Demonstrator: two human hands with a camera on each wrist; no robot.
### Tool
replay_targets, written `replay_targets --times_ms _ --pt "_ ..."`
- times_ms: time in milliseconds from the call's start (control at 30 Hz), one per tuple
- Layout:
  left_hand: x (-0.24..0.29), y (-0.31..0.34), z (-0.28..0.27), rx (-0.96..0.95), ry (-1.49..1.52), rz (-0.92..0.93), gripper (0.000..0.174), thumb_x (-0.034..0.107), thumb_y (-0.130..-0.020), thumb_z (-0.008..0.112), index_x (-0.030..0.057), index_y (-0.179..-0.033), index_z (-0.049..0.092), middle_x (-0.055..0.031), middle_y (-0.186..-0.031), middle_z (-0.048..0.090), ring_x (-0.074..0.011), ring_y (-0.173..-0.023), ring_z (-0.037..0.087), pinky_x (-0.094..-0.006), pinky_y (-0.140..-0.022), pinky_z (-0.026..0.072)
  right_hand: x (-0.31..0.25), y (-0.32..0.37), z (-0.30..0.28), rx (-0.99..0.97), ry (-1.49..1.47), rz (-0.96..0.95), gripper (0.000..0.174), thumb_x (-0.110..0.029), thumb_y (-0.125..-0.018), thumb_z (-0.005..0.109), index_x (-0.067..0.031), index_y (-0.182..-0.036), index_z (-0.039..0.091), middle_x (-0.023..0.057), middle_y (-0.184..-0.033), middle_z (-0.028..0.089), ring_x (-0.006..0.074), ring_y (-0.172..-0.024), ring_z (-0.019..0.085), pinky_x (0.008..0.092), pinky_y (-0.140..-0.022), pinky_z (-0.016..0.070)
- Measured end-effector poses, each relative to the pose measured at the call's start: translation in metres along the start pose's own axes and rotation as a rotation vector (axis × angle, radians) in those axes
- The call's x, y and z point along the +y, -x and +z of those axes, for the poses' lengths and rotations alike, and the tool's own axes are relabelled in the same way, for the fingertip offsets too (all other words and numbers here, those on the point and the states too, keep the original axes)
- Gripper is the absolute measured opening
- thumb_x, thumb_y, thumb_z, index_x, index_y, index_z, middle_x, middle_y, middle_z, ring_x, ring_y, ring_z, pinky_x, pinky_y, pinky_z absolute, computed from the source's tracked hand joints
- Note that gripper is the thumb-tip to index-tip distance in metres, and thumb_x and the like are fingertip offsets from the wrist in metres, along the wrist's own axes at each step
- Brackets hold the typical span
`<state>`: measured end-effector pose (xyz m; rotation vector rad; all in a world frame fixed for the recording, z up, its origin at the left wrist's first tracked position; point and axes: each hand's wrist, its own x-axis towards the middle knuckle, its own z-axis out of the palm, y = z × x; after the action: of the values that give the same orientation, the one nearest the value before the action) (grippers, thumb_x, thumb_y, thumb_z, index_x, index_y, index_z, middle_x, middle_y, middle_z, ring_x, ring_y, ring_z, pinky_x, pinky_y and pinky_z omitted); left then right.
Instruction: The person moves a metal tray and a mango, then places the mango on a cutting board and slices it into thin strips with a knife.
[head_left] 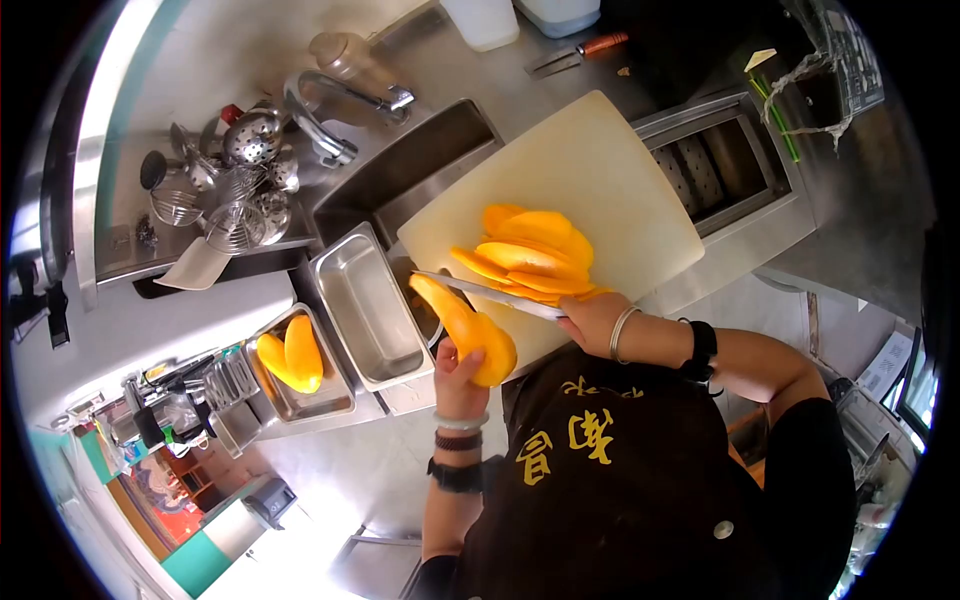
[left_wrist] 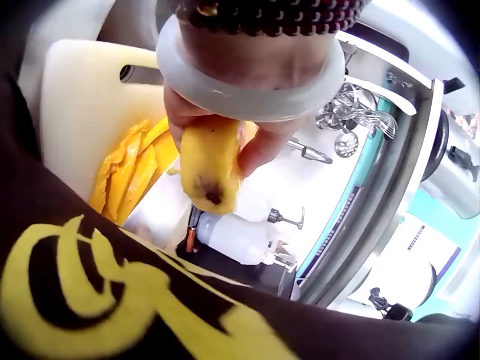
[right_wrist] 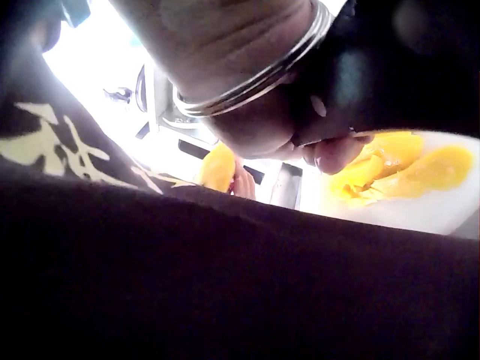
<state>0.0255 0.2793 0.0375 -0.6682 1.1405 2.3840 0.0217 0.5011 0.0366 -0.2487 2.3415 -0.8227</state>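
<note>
In the head view my left hand (head_left: 460,383) grips a peeled orange squash (head_left: 487,345) by its wide end, over the board's near left edge. Its narrow neck points up and away. The squash (left_wrist: 209,169) shows a dark end scar in the left wrist view. My right hand (head_left: 600,326) holds a knife (head_left: 510,298) whose blade points left, its tip overlapping the squash's neck; the hand hides the handle. Right beyond the blade, several orange slices (head_left: 535,255) lie piled on the white cutting board (head_left: 610,165).
Left of the board stands an empty metal pan (head_left: 370,310), and beyond it a second pan (head_left: 335,395) with orange squash pieces (head_left: 292,356). A sink (head_left: 410,165) with a faucet (head_left: 325,120) lies behind. Ladles and whisks (head_left: 240,180) crowd the back left. A red-handled tool (head_left: 590,48) lies at the back.
</note>
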Motion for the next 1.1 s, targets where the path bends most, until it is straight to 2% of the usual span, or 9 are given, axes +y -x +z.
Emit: replay_targets --times_ms 167,267,300,400,500,633,800,867,1100 --pt "-0.014 -0.021 0.002 0.034 0.04 0.14 0.03 -0.001 -0.074 0.056 0.0017 -0.103 0.049 -0.0082 -0.097 0.054 -0.02 -0.09 0.053 -0.0296 -0.08 0.0426 -0.002 -0.003 0.008 0.059 0.042 0.051 0.023 -0.025 -0.083 0.038 -0.0032 -0.087 0.047 0.0154 -0.069 0.057 0.0334 -0.065 0.056 0.0423 -0.06 0.0427" --pt "-0.022 -0.025 0.002 0.159 -0.818 0.479 0.018 0.001 -0.076 0.055 -0.0013 -0.094 0.055 -0.0093 -0.096 0.054 -0.0195 -0.087 0.052 -0.0277 -0.073 0.0434 0.001 0.0 0.01 0.069 0.062 0.073 0.024 -0.025 -0.084 0.037 -0.0031 -0.087 0.046 0.0155 -0.068 0.057 0.0336 -0.064 0.056 0.0427 -0.059 0.0425" --pt "-0.025 -0.029 0.003 0.037 -1.095 0.783 0.02 0.0 -0.074 0.056 0.0006 -0.094 0.056 -0.0118 -0.088 0.053 -0.0228 -0.082 0.052 -0.0285 -0.069 0.0435 0.003 0.0 0.01 0.072 0.064 0.074 0.024 -0.025 -0.084 0.037 -0.0029 -0.087 0.046 0.0156 -0.067 0.057 0.0337 -0.064 0.056 0.0429 -0.059 0.0424" --pt "-0.031 -0.014 0.004 0.044 -1.423 0.977 0.02 0.0 -0.069 0.057 0.002 -0.089 0.058 -0.0128 -0.078 0.049 -0.0264 -0.073 0.051 -0.0291 -0.061 0.0432 0.007 0.004 0.019 0.146 0.054 0.082 0.019 -0.023 -0.08 0.045 -0.0041 -0.082 0.045 0.0143 -0.061 0.055 0.0341 -0.058 0.054 0.0431 -0.053 0.0418" --pt "-0.021 0.004 0.007 0.13 -1.434 0.929 0.018 0.0 -0.069 0.057 0.0015 -0.087 0.057 -0.011 -0.076 0.05 -0.0246 -0.066 0.051 -0.0296 -0.056 0.0425 0.007 0.008 0.022 0.139 0.038 0.078 0.019 -0.023 -0.081 0.044 -0.0042 -0.082 0.045 0.0145 -0.061 0.055 0.0341 -0.058 0.054 0.0432 -0.054 0.0417" --pt "-0.008 0.004 -0.001 0.078 -1.43 0.759 0.004 0.0 -0.075 0.051 -0.003 -0.078 0.052 -0.0131 -0.073 0.05 -0.023 -0.061 0.051 -0.0295 -0.052 0.0427 0.004 0.009 0.025 0.133 0.047 0.063 0.019 -0.024 -0.081 0.043 -0.0043 -0.083 0.044 0.0144 -0.061 0.055 0.0342 -0.058 0.054 0.0435 -0.053 0.0416" --pt "-0.01 0.005 0.009 -0.004 -1.453 0.821 0.004 0.0 -0.076 0.049 -0.0034 -0.078 0.05 -0.0144 -0.074 0.05 -0.0259 -0.06 0.051 -0.0306 -0.052 0.0428 -0.01 0.014 0.017 0.077 0.074 0.05 0.022 -0.023 -0.084 0.039 -0.0026 -0.085 0.045 0.0158 -0.063 0.057 0.0338 -0.062 0.056 0.0422 -0.056 0.043" --pt "-0.013 0.009 0.015 -0.052 -1.469 0.827 0.007 0.0 -0.072 0.052 -0.0011 -0.078 0.049 -0.0158 -0.076 0.049 -0.0337 -0.065 0.05 -0.0359 -0.054 0.0421 -0.015 0.017 0.012 0.084 0.074 0.058 0.021 -0.023 -0.083 0.04 -0.0026 -0.085 0.045 0.0158 -0.065 0.057 0.0333 -0.063 0.056 0.0415 -0.056 0.0433" --pt "-0.003 0.022 0.029 -0.009 -1.711 0.681 0.009 0.006 -0.071 0.053 0.0027 -0.078 0.049 -0.0133 -0.067 0.052 -0.0317 -0.057 0.052 -0.0372 -0.047 0.0415 -0.023 0.029 0.016 0.054 0.206 0.017 0.016 -0.014 -0.075 0.045 -0.0024 -0.086 0.044 0.0142 -0.072 0.057 0.0301 -0.064 0.058 0.0382 -0.053 0.0456"
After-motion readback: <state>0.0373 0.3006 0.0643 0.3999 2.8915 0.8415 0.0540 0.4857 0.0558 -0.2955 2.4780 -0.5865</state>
